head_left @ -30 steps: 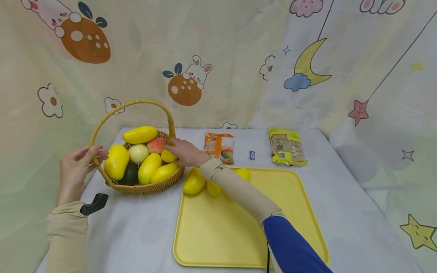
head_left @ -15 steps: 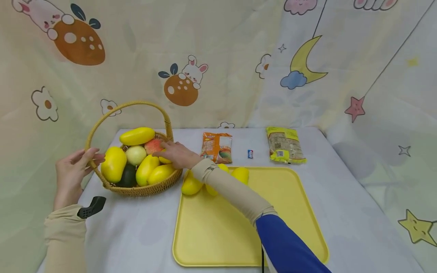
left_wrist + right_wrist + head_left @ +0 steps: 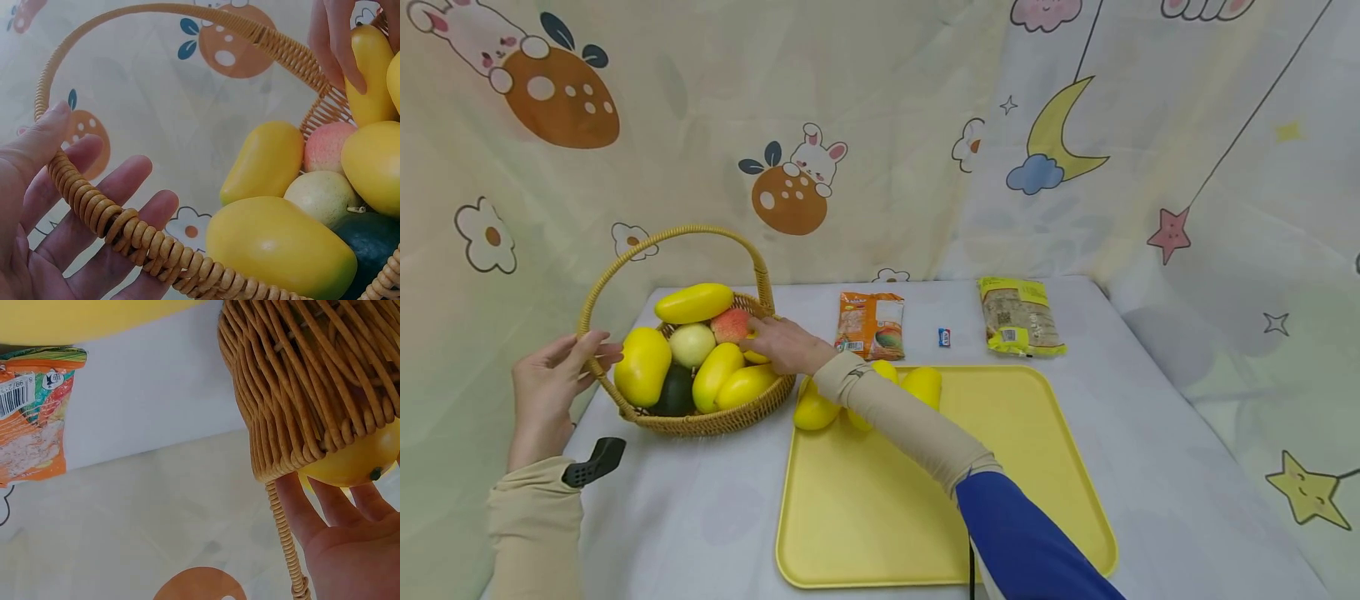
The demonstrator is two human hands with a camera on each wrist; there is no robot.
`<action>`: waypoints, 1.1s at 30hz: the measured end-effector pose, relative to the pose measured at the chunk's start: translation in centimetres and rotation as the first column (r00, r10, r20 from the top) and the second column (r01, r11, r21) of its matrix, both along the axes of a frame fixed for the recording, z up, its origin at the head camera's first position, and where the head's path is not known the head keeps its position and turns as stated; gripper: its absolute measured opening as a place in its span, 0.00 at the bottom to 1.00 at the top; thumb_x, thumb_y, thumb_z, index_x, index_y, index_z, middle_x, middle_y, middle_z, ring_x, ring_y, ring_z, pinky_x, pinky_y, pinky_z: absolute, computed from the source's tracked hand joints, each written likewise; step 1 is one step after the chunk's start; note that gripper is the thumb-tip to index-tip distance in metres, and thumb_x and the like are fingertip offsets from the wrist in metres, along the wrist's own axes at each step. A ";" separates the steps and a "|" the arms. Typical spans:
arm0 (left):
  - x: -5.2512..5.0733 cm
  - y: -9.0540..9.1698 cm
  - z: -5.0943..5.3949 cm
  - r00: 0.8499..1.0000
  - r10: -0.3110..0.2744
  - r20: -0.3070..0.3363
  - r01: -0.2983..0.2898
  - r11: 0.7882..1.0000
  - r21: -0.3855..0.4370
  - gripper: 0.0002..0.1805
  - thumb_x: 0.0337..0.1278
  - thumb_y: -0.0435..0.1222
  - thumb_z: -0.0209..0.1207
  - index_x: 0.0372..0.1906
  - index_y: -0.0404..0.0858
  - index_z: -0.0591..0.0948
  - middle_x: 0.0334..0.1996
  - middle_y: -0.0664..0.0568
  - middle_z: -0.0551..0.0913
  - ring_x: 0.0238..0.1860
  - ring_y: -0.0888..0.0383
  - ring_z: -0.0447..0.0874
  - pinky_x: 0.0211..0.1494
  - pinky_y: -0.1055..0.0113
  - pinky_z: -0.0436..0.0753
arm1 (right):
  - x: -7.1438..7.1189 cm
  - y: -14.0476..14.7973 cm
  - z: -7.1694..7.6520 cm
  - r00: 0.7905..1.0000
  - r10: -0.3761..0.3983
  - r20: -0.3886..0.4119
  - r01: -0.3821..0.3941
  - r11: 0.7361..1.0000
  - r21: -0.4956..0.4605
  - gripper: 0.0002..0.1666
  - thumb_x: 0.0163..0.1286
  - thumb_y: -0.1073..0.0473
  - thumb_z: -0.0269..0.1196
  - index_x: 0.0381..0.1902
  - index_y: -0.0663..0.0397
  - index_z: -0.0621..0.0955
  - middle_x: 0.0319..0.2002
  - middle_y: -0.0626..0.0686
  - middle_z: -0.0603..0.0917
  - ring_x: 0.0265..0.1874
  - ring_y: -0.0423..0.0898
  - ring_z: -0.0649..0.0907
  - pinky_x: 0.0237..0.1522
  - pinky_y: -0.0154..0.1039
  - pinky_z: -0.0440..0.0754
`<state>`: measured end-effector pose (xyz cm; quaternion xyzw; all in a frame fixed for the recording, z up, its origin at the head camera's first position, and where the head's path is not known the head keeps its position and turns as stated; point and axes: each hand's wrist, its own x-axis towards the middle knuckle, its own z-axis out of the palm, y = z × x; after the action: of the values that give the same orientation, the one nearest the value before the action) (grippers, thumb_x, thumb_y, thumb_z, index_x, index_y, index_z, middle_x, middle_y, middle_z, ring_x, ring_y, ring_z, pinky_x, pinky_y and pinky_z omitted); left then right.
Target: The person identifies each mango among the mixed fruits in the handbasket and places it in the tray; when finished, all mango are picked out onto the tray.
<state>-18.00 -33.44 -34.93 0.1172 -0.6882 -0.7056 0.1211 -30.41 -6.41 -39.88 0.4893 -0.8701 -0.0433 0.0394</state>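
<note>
A wicker basket (image 3: 696,427) of fruit stands at the left of the table in the head view. My left hand (image 3: 546,392) holds its arched handle (image 3: 87,200), the thumb on one side and the fingers behind. At the basket's right edge, my right hand (image 3: 790,343) grips a mango (image 3: 372,75), which it partly covers in the head view. That mango (image 3: 356,459) shows against the rim in the right wrist view. Around it lie a peach (image 3: 731,325), a pale round fruit (image 3: 692,343), a dark green fruit (image 3: 676,392) and several other mangoes (image 3: 642,367).
A yellow tray (image 3: 925,517) lies right of the basket, with several mangoes (image 3: 815,408) along its far edge, partly behind my right forearm. Behind it are an orange packet (image 3: 871,325), a small blue wrapped piece (image 3: 944,337) and a yellow bag (image 3: 1019,317).
The head view has turned a little, so the whole scene sits further left. My right fingers have shifted slightly over the mango; my left hand stays at the handle.
</note>
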 end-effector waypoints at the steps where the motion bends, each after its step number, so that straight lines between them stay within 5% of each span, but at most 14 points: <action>1: 0.0 0.0 0.0 1.000 -0.001 -0.002 0.001 1.000 0.004 0.19 0.52 0.49 0.65 0.46 0.44 0.85 0.28 0.61 0.88 0.33 0.69 0.85 0.34 0.81 0.79 | 0.0 0.0 0.0 1.000 0.001 -0.004 -0.001 1.000 -0.002 0.23 0.71 0.63 0.58 0.61 0.42 0.76 0.61 0.54 0.70 0.51 0.48 0.76 0.50 0.41 0.79; 17: -0.1 0.0 0.0 1.000 0.010 0.009 -0.010 1.000 0.007 0.19 0.51 0.49 0.66 0.46 0.44 0.85 0.27 0.62 0.88 0.32 0.69 0.86 0.33 0.82 0.79 | 0.4 1.4 0.9 0.998 0.061 -0.020 -0.063 0.989 -0.131 0.26 0.64 0.61 0.63 0.60 0.43 0.77 0.62 0.55 0.72 0.52 0.48 0.76 0.43 0.40 0.79; 33: -0.1 0.0 0.0 1.000 -0.006 0.003 0.006 0.999 0.035 0.20 0.50 0.48 0.67 0.47 0.43 0.85 0.27 0.61 0.88 0.30 0.68 0.86 0.32 0.81 0.79 | 2.7 6.2 3.6 0.995 0.068 -0.078 -0.082 0.978 -0.191 0.27 0.64 0.59 0.63 0.62 0.42 0.74 0.66 0.54 0.69 0.63 0.49 0.71 0.58 0.41 0.74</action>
<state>-18.08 -33.47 -34.96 0.1182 -0.6765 -0.7177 0.1158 -27.74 -0.26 -36.29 0.5138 -0.8492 0.0256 0.1194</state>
